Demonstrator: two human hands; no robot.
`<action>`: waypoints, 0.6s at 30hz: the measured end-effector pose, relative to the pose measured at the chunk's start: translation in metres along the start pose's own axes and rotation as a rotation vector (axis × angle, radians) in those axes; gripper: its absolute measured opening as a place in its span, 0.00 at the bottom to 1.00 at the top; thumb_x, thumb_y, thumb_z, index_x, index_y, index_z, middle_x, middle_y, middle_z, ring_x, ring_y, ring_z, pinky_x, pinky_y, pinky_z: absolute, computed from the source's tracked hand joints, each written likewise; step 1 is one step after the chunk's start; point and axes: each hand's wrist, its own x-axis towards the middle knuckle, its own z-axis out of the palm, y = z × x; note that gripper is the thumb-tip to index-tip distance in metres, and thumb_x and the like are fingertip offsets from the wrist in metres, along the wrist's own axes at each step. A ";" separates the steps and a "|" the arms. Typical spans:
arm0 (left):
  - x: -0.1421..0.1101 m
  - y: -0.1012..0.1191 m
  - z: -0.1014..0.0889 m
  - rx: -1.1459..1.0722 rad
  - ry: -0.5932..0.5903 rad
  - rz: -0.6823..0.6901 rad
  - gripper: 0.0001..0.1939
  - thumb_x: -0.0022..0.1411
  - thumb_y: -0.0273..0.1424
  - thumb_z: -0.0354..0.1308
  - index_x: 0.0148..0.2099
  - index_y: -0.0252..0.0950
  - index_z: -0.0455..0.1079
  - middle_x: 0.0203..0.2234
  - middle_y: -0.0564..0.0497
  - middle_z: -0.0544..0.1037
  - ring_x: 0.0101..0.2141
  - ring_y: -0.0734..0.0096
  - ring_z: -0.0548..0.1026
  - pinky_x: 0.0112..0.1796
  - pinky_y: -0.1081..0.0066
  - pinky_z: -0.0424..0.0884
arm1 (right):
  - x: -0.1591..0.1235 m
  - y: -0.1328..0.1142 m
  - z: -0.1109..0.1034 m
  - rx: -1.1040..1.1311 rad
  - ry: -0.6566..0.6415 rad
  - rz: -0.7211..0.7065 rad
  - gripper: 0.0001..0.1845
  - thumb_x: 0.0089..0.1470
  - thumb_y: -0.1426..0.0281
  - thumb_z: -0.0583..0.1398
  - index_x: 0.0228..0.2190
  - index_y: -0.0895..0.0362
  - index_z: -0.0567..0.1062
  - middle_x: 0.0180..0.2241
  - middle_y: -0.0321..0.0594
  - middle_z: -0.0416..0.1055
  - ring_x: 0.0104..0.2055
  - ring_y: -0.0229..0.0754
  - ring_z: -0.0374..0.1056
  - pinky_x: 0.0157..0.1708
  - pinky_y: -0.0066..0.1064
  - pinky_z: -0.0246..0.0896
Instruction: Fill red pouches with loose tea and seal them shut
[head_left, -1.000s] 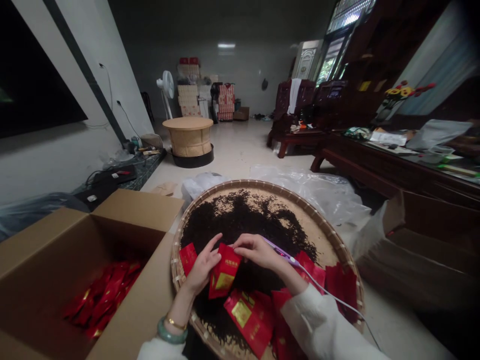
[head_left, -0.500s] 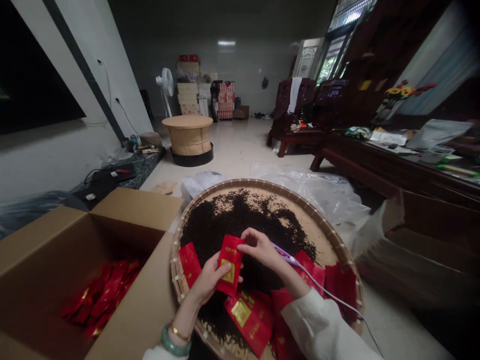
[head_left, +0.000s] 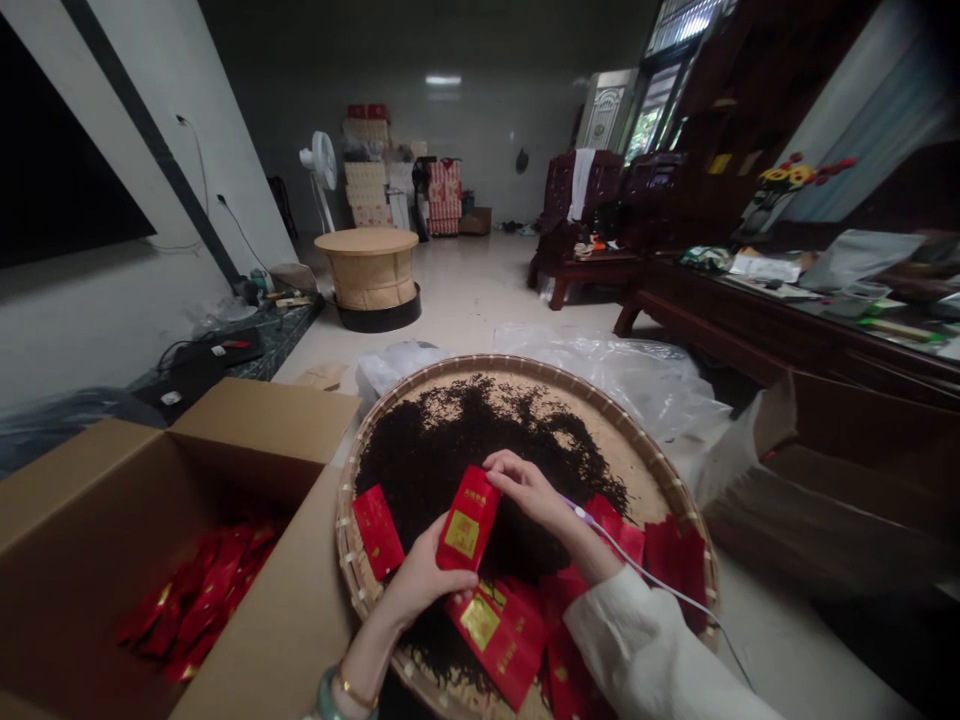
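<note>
A red packet (head_left: 469, 520) with gold print and a gold square is held over a round woven tray (head_left: 660, 480). My left hand (head_left: 426, 572) grips its lower left side, the thumb across the bottom. At the upper right corner, my right hand (head_left: 525, 490) pinches the packet between thumb and fingers. Dark loose tea leaves (head_left: 420, 450) cover much of the tray. Another red packet (head_left: 378, 531) lies at the tray's left side, and several more red packets (head_left: 514, 645) lie at the front and right. A purple device's white cord (head_left: 660, 583) runs past my right wrist.
An open cardboard box (head_left: 262, 610) with several red packets (head_left: 206, 595) in it stands on the left. Clear plastic sheeting (head_left: 600, 370) lies behind the tray. To the right are another open box (head_left: 817, 490) and a long dark wooden table (head_left: 712, 315).
The packet has tilted to the right. My left thumb has moved from its face down to its lower edge. My right hand still pinches the top corner. The view has shifted slightly.
</note>
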 end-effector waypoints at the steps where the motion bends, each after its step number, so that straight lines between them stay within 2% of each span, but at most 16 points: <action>1: -0.001 0.000 0.001 0.016 0.003 -0.022 0.40 0.40 0.26 0.70 0.57 0.34 0.62 0.26 0.53 0.78 0.21 0.71 0.74 0.26 0.70 0.71 | -0.001 -0.001 -0.001 -0.020 -0.016 -0.013 0.27 0.49 0.45 0.58 0.21 0.58 0.68 0.38 0.43 0.67 0.39 0.41 0.64 0.42 0.36 0.61; 6: -0.003 0.009 0.007 0.071 -0.026 -0.050 0.30 0.41 0.23 0.66 0.50 0.31 0.66 0.20 0.56 0.76 0.17 0.73 0.71 0.21 0.73 0.69 | -0.003 -0.009 -0.007 -0.120 -0.122 -0.036 0.28 0.49 0.46 0.58 0.19 0.58 0.69 0.37 0.43 0.66 0.43 0.45 0.62 0.47 0.39 0.57; 9: 0.002 0.012 0.009 0.169 0.060 -0.001 0.22 0.42 0.23 0.64 0.43 0.31 0.69 0.20 0.56 0.76 0.18 0.72 0.71 0.21 0.73 0.68 | -0.003 -0.015 -0.010 -0.118 -0.078 -0.035 0.27 0.51 0.47 0.57 0.18 0.58 0.68 0.38 0.44 0.66 0.45 0.46 0.62 0.47 0.40 0.57; 12: 0.009 0.005 0.007 0.279 0.190 0.136 0.20 0.41 0.22 0.64 0.41 0.32 0.72 0.28 0.52 0.80 0.27 0.66 0.76 0.31 0.69 0.72 | -0.007 -0.024 -0.008 -0.197 -0.009 -0.101 0.24 0.54 0.52 0.57 0.20 0.58 0.70 0.39 0.45 0.67 0.44 0.45 0.64 0.46 0.40 0.59; 14: 0.013 -0.004 0.004 0.327 0.231 0.205 0.19 0.41 0.22 0.64 0.40 0.33 0.74 0.32 0.50 0.81 0.34 0.61 0.77 0.39 0.66 0.72 | -0.014 -0.032 -0.003 -0.295 -0.042 -0.194 0.15 0.56 0.58 0.58 0.28 0.57 0.74 0.40 0.45 0.67 0.44 0.44 0.65 0.46 0.39 0.60; 16: 0.016 -0.014 0.002 0.330 0.202 0.206 0.18 0.44 0.22 0.63 0.41 0.33 0.75 0.34 0.49 0.81 0.37 0.60 0.77 0.41 0.65 0.72 | -0.023 -0.040 0.003 -0.449 -0.115 -0.315 0.08 0.57 0.65 0.58 0.33 0.55 0.76 0.42 0.45 0.68 0.45 0.44 0.64 0.45 0.37 0.61; 18: 0.018 -0.020 -0.001 0.330 0.170 0.195 0.22 0.43 0.21 0.63 0.45 0.34 0.73 0.37 0.48 0.81 0.39 0.58 0.77 0.43 0.63 0.72 | -0.030 -0.045 0.009 -0.618 -0.140 -0.406 0.06 0.57 0.69 0.58 0.33 0.55 0.77 0.43 0.46 0.68 0.45 0.45 0.64 0.43 0.37 0.62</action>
